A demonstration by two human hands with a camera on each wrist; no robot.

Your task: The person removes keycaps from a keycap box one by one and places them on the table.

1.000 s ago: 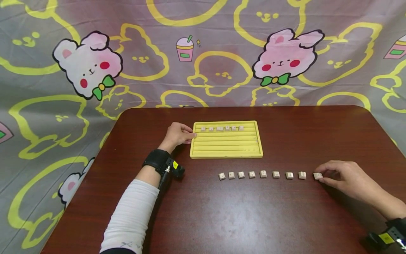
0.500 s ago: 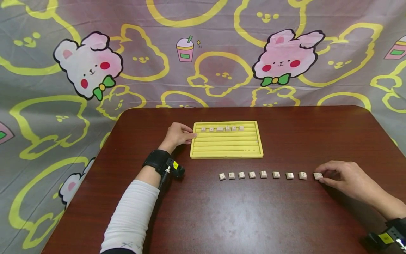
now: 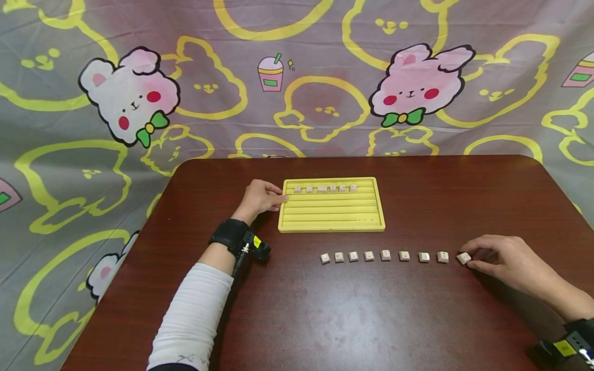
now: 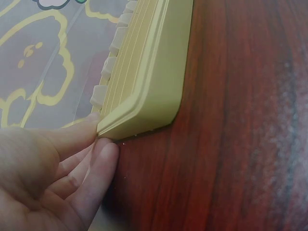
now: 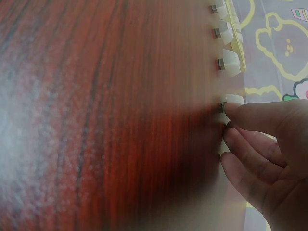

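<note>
At the far side of the table lies a yellow ridged tray, its top row bearing several beige keycaps. My left hand pinches the tray's left edge, thumb on the rim and fingers against the side, as the left wrist view also shows. A row of loose keycaps with small printed marks runs along the table in front of the tray. At its right end my right hand pinches the last keycap, which sits turned at an angle. Fingers partly cover that keycap in the right wrist view.
The brown wooden table has a glossy patch near its front. A patterned cloth hangs right behind its far edge. Both wrists carry black straps with cameras.
The keycap at my right fingertips has turned slightly and shifted a little to the left. My left hand and the tray have stayed put.
</note>
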